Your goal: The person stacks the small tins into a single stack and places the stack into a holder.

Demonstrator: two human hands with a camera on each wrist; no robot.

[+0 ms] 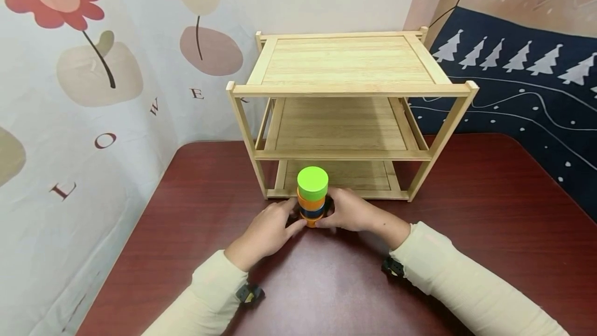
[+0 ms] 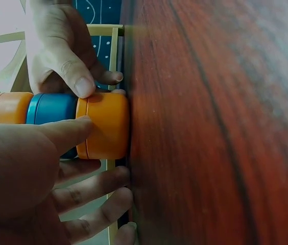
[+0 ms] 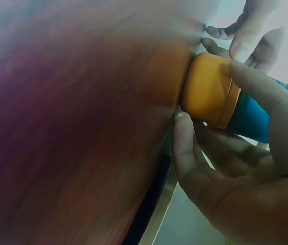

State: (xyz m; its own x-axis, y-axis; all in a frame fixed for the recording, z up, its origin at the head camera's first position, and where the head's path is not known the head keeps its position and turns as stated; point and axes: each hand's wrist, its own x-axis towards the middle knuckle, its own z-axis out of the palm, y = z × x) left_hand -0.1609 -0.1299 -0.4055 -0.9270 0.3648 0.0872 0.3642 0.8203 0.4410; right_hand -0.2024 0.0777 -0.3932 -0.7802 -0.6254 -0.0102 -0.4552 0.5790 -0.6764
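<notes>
A stack of small round jars stands upright on the table, with an orange jar (image 2: 105, 125) at the bottom, a blue jar (image 2: 52, 108), another orange jar (image 2: 12, 108) and a green one (image 1: 313, 183) on top. Seams like lid lines show on the lower jars. My left hand (image 1: 266, 229) holds the bottom jar from the left, thumb on its near side and fingers reaching behind. From the right, my right hand (image 1: 352, 211) grips the same jar, its thumb near the left thumb and its fingers curved round the back.
Just behind the stack stands a wooden rack (image 1: 347, 66) with three shelves. The dark red table (image 1: 196, 211) lies under everything. A flower-printed cloth (image 1: 140, 25) hangs at the left, and a navy cloth with white trees (image 1: 513, 77) at the right.
</notes>
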